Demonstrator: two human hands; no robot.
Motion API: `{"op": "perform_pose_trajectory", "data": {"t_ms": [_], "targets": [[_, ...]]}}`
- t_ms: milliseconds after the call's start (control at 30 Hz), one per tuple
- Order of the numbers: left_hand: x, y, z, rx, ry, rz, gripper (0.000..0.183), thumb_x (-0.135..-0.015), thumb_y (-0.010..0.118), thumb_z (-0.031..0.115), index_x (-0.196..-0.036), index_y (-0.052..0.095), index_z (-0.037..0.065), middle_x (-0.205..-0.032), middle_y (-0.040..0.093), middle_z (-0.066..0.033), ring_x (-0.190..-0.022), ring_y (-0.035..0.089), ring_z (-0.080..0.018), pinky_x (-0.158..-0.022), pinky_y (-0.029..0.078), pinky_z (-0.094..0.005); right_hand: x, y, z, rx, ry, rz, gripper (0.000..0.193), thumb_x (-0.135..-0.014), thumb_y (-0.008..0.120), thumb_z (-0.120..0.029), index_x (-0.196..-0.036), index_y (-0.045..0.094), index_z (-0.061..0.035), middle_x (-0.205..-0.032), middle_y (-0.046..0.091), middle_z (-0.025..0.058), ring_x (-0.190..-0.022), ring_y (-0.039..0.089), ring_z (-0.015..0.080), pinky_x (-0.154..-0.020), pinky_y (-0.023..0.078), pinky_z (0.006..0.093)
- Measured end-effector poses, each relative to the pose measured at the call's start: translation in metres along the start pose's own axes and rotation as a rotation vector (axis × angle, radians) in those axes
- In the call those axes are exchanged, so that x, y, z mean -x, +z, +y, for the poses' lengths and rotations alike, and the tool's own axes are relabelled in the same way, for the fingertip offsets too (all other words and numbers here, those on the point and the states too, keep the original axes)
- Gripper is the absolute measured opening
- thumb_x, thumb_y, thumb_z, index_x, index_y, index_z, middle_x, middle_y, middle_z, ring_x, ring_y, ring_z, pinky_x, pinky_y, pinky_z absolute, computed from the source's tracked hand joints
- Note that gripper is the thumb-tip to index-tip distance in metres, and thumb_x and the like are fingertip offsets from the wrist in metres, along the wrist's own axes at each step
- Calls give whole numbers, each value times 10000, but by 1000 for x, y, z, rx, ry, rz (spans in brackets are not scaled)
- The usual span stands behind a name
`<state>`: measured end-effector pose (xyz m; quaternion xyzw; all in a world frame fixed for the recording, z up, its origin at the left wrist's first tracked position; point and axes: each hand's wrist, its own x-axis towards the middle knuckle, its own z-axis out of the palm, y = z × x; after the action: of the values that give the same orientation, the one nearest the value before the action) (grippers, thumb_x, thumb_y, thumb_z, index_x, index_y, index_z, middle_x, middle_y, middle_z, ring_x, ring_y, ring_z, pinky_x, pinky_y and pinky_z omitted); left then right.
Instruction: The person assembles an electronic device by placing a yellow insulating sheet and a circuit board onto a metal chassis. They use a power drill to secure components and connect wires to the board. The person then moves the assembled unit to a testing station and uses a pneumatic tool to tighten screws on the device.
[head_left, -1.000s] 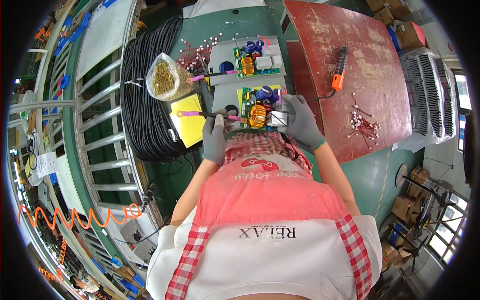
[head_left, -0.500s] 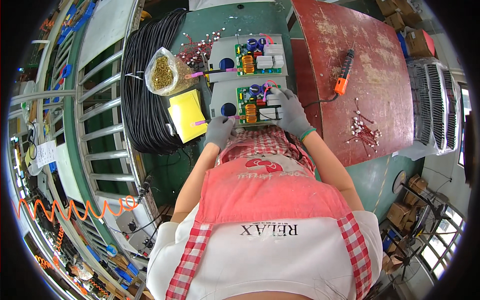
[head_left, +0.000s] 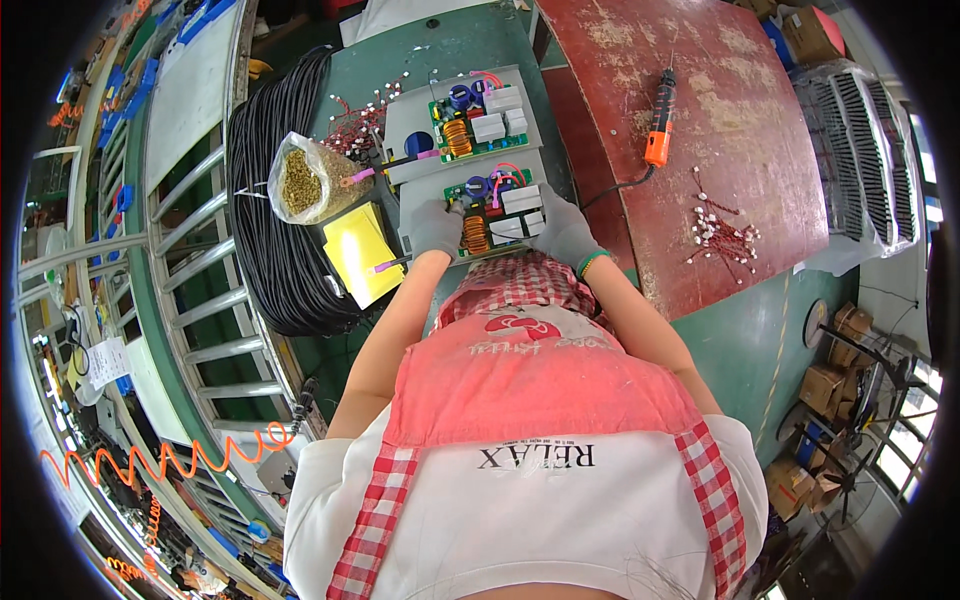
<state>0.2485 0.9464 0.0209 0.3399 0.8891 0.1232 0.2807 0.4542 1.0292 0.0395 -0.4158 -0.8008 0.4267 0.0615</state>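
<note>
Near me on the table, a green circuit board (head_left: 505, 226) with a copper coil, blue capacitors and white blocks lies over a grey metal plate (head_left: 409, 192). My gloved left hand (head_left: 435, 228) is closed at the board's left edge, covering part of the plate. At the board's right edge, beside the white blocks, my gloved right hand (head_left: 566, 230) is closed too; its fingertips are partly hidden. A black cable with a pink sleeved end (head_left: 386, 266) sticks out left from under my left hand. Just beyond sits a second circuit board (head_left: 478, 122) on its own plate.
To the left are yellow sheets (head_left: 362, 250), a bag of small brass-coloured parts (head_left: 308, 185) and a large black cable coil (head_left: 270, 230). Red wires with white connectors (head_left: 365, 115) lie behind. On the red board at right are an orange-black electric screwdriver (head_left: 660, 125) and more red wires (head_left: 725, 235).
My left hand has moved from the cable at the plate's near edge up to the board's left side. The right hand has slid off the board's top components to its right edge.
</note>
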Motion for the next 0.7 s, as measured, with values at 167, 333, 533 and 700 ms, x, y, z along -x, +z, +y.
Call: {"op": "perform_pose_trajectory", "data": {"t_ms": [167,333,533,700], "targets": [[0,5,0,-64,39,36,333,-848,576,344,-825,690,32,-769,650,-206,-732,641,-359,-707,498,-422,1,-4,-4,48,56,-29,665,-637,781,-203,-1169,402,-75,-1015,624,156,-948,609,348,-799,497,406],[-7,15,-13,-125,118,18,365,-861,531,365,-882,679,32,-807,650,-214,-790,633,-371,-744,489,-437,-2,-5,-7,-20,0,-71,780,-629,771,-196,-1269,347,-61,-1058,607,183,-1001,593,352,-841,485,403],[-19,-96,-41,-144,8,174,404,-851,509,432,-909,678,69,-886,654,-198,-851,625,-390,-781,485,-456,3,-111,15,380,-361,-156,977,-576,748,-79,-1413,244,-102,-1349,431,147,-1263,407,320,-968,427,393],[-73,-168,-104,-464,-68,406,266,-852,513,302,-992,644,117,-1038,639,-171,-990,606,-360,-818,489,-471,-30,-192,77,1135,-101,-43,618,-769,577,-55,-1342,391,-198,-1371,411,41,-1294,374,265,-972,400,426]]}}
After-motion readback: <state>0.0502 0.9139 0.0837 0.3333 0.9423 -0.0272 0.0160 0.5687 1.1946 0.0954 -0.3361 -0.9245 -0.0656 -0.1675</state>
